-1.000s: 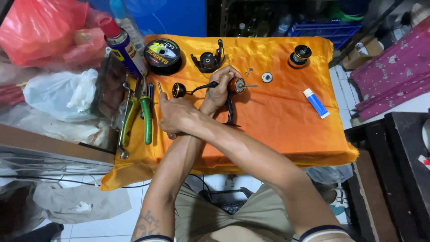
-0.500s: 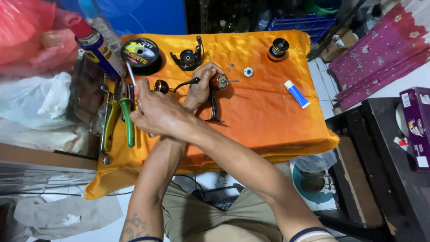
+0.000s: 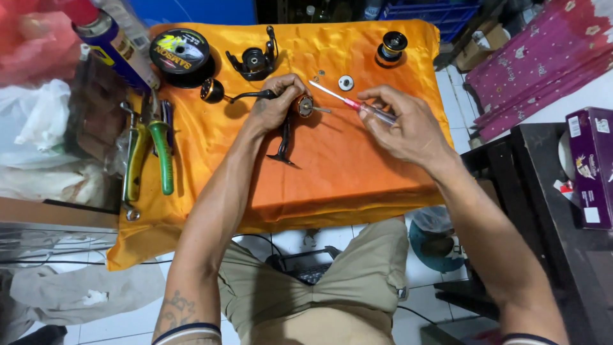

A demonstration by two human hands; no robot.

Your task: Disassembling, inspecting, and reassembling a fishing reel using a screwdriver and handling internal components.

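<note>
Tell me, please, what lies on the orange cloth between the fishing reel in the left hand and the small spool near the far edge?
In the head view, between the fishing reel and the small spool lie the screwdriver tip and a small round washer.

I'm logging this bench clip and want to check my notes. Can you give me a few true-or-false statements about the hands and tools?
1. The right hand holds a thin screwdriver. True.
2. The left hand grips the reel body. True.
3. The cloth is blue. False: it is orange.
4. The green-handled pliers lie right of the reel body. False: they lie to its left.
5. The line spool is in the right hand. False: it lies on the cloth.
</note>
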